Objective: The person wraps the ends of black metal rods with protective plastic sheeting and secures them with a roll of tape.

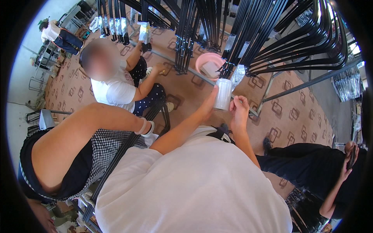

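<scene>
A whitish, glossy roll of clear film (223, 95) stands upright in front of me, with my left hand (211, 101) closed round its left side. Just right of the roll is my right hand (239, 110), its fingers curled together near the roll's edge. Whatever they pinch is too small to make out. Right beyond the roll, clear plastic wrap (237, 74) covers the lower end of a black metal tube. Many such bent black tubes (268, 46) hang in bunches above and ahead of my hands.
A pink basin (206, 62) with a pale block inside sits on the patterned floor beyond the roll. A grey metal rack frame (303, 87) runs to the right. One person (116, 91) squats at left, holding a wrapped tube end; others are close at left and right.
</scene>
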`<state>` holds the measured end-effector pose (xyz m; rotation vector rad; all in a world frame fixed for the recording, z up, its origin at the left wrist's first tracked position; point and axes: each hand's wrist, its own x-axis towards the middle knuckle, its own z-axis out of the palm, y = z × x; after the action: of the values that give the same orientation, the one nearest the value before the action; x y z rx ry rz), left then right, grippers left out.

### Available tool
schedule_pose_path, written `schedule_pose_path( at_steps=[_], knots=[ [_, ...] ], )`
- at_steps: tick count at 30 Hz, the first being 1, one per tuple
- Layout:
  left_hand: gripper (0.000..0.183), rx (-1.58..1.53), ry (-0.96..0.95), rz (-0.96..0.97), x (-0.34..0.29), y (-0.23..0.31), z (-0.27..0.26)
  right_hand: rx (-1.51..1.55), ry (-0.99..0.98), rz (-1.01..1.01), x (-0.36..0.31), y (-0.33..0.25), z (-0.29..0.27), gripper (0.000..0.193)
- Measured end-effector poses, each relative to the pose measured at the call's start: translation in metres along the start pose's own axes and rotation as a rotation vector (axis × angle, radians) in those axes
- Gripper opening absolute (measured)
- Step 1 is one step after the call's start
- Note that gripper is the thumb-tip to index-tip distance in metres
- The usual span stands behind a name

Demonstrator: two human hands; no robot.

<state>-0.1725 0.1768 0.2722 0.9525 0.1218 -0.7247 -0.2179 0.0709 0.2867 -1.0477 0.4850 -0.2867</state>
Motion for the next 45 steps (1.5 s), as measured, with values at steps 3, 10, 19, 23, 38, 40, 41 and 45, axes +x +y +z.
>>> schedule_pose_path(
  at_steps=[3,10,19,23,38,40,41,45],
  knots=[
    [0.050,-0.004,-0.007,-0.006,0.002,-0.003,-0.003,-0.003,-0.007,-0.008,-0.002,-0.002,0.001,0.010],
    [0.050,-0.013,-0.013,0.007,0.004,-0.009,-0.010,-0.022,-0.003,-0.005,-0.006,0.000,0.001,0.010],
    [0.050,-0.010,-0.007,0.053,-0.007,-0.007,-0.013,-0.057,-0.002,0.016,-0.013,0.003,0.007,0.009],
    [0.049,-0.045,0.014,0.060,-0.007,-0.007,-0.020,-0.054,-0.032,0.003,-0.014,0.009,0.009,0.009],
    [0.059,-0.278,0.512,0.315,-0.010,0.058,-0.102,-0.107,-0.216,0.096,-0.036,0.007,0.016,0.007],
    [0.062,-0.223,0.490,0.256,-0.013,0.056,-0.093,-0.122,-0.199,0.111,-0.037,0.009,0.018,0.008],
    [0.063,-0.210,0.456,0.206,-0.011,0.052,-0.088,-0.118,-0.203,0.097,-0.036,0.009,0.018,0.008],
    [0.059,0.122,0.277,0.021,-0.016,0.029,-0.065,-0.073,-0.180,0.038,-0.030,0.015,0.010,0.011]
  ],
)
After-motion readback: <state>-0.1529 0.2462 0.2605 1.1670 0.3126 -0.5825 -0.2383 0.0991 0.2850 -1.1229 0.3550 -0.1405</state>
